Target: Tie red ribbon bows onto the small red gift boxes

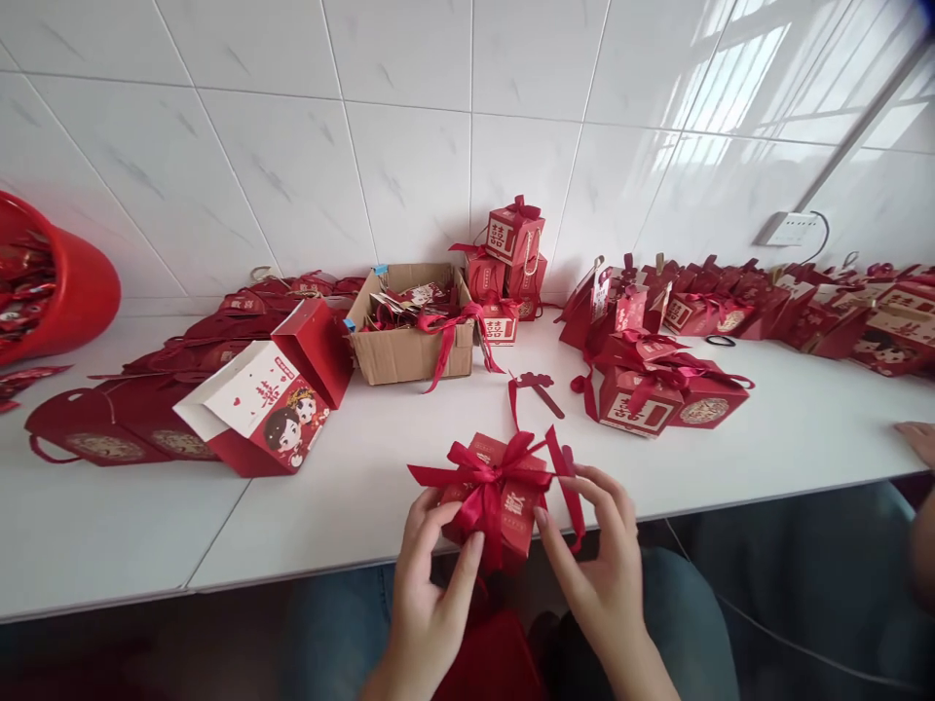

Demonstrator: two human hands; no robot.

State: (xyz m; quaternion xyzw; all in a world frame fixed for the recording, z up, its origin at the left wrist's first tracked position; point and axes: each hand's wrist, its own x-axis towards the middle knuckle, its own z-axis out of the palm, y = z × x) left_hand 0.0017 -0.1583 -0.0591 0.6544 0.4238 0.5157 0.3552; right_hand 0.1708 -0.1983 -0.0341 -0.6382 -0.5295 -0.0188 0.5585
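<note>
A small red gift box (520,531) with gold characters sits at the table's front edge, a red ribbon (486,475) tied in a bow across its top. My left hand (436,565) grips the box's left side, thumb near the front and fingers along the edge. On the other side, my right hand (599,545) has its thumb against the box's right side, while its index finger and thumb stay apart around a ribbon end. A loose ribbon tail hangs to the right of the box. Just behind lies a flat red cut-out tag (541,389).
Behind stands a cardboard carton (413,352) of tags and ribbons, beside stacked gift boxes (515,239). Larger red boxes (263,409) fill the left, near a red bucket (80,282). More finished boxes (643,399) stand right. Another person's hand (918,438) rests at the right edge.
</note>
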